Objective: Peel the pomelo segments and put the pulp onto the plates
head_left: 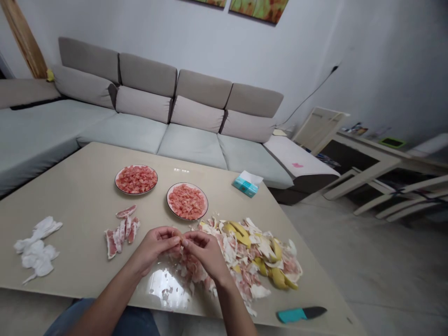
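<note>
My left hand (159, 245) and my right hand (206, 254) meet at the fingertips over the front of the table, both pinched on a small piece of pomelo flesh (181, 239). Most of that piece is hidden by my fingers. Under and to the right of my hands spreads a heap of pomelo peel and membrane (241, 254), white, pink and yellow. Several unpeeled pomelo segments (122, 232) lie left of my left hand. Beyond my hands stand two round plates, a nearer plate (170, 208) and a farther plate (119, 189), both piled with pink pulp pieces.
A knife (297, 314) with a teal handle lies near the table's front right edge. Crumpled tissues (39, 249) sit at the left, and a blue tissue box (246, 184) at the back right. A grey sofa (192, 142) stands behind the table (80, 186).
</note>
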Action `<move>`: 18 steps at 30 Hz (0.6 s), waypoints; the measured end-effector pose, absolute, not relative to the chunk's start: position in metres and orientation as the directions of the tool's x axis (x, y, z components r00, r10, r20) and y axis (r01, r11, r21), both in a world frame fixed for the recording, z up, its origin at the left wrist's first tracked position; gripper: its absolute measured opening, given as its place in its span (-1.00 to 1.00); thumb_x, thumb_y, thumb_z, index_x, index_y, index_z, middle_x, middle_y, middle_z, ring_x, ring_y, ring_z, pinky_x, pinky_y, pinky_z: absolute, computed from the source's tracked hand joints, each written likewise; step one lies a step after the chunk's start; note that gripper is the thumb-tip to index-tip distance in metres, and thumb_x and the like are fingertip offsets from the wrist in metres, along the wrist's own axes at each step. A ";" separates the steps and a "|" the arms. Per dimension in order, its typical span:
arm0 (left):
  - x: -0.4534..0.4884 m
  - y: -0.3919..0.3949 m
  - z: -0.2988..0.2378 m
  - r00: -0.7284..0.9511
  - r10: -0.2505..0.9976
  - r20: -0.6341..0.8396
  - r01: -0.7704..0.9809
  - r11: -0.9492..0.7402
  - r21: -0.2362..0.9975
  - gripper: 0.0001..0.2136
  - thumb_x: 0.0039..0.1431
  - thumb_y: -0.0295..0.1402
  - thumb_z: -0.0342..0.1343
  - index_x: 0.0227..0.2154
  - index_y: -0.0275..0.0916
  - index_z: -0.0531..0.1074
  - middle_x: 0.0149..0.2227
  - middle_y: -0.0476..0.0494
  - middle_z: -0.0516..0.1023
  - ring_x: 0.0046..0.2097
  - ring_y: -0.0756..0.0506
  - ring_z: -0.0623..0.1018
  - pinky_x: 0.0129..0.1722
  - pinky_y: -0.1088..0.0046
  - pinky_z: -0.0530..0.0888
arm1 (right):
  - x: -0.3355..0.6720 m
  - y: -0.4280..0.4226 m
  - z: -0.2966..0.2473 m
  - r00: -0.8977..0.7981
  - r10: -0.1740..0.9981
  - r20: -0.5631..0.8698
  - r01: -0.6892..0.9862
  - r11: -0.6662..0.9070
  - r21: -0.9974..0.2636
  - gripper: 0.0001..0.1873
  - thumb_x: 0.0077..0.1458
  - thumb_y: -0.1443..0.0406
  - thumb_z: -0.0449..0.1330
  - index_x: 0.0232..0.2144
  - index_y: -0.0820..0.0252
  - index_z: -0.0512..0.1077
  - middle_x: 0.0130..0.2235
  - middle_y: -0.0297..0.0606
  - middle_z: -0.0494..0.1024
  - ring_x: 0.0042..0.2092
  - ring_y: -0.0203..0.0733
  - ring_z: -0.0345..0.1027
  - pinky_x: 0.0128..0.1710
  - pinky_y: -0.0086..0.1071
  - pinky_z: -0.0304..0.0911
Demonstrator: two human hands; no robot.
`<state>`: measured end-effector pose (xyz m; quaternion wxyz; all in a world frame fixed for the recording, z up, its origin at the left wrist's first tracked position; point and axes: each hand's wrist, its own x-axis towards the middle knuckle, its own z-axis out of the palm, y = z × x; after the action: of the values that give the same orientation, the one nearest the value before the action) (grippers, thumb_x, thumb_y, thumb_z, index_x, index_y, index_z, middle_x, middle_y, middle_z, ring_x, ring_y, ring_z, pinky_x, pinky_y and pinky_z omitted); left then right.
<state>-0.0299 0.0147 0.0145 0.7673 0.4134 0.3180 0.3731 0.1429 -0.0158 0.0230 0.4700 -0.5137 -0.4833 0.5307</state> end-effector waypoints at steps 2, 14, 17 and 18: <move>-0.030 0.015 0.012 0.535 0.821 -0.200 -0.329 0.421 0.845 -0.83 0.04 -0.35 0.29 -0.31 -0.34 0.54 -0.35 -0.10 0.53 -0.34 0.03 0.52 -0.26 0.56 0.49 | 0.146 -0.014 0.019 -0.071 0.987 -0.147 -0.115 -0.155 -0.981 -0.73 -0.07 0.14 0.37 -0.38 0.24 0.58 -0.47 -0.27 0.58 -0.48 -0.27 0.42 -0.45 -0.42 0.35; -0.031 0.023 0.004 0.514 0.816 -0.265 -0.484 0.530 0.696 -0.82 0.02 -0.45 0.31 -0.26 -0.35 0.56 -0.28 -0.13 0.55 -0.28 0.04 0.54 -0.13 0.59 0.52 | 0.162 0.032 0.002 0.050 0.995 -0.081 0.018 -0.082 -0.996 -0.61 -0.05 0.04 0.30 -0.31 0.24 0.56 -0.36 -0.21 0.59 -0.39 -0.21 0.43 -0.33 -0.31 0.40; -0.032 0.025 0.002 0.470 0.839 -0.275 -0.495 0.509 0.704 -0.79 0.00 -0.44 0.33 -0.26 -0.35 0.56 -0.27 -0.15 0.56 -0.25 0.03 0.54 -0.09 0.56 0.50 | 0.167 0.062 0.002 0.200 0.979 0.037 0.141 0.009 -0.990 -0.60 -0.12 0.07 0.33 -0.25 0.20 0.55 -0.21 -0.15 0.59 -0.20 -0.06 0.44 -0.14 -0.15 0.37; -0.032 0.025 0.001 0.458 0.847 -0.269 -0.489 0.493 0.720 -0.79 0.00 -0.43 0.33 -0.26 -0.34 0.56 -0.27 -0.15 0.56 -0.24 0.02 0.54 -0.08 0.54 0.50 | 0.167 0.066 0.004 0.230 0.970 0.079 0.177 0.038 -0.983 -0.58 -0.12 0.09 0.33 -0.20 0.17 0.54 -0.12 -0.13 0.57 -0.11 -0.02 0.41 -0.05 -0.12 0.32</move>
<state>-0.0324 0.0250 0.0012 0.8048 0.2852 0.3143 0.4150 0.1673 0.0656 0.0044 0.5254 -0.5822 -0.4928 0.3771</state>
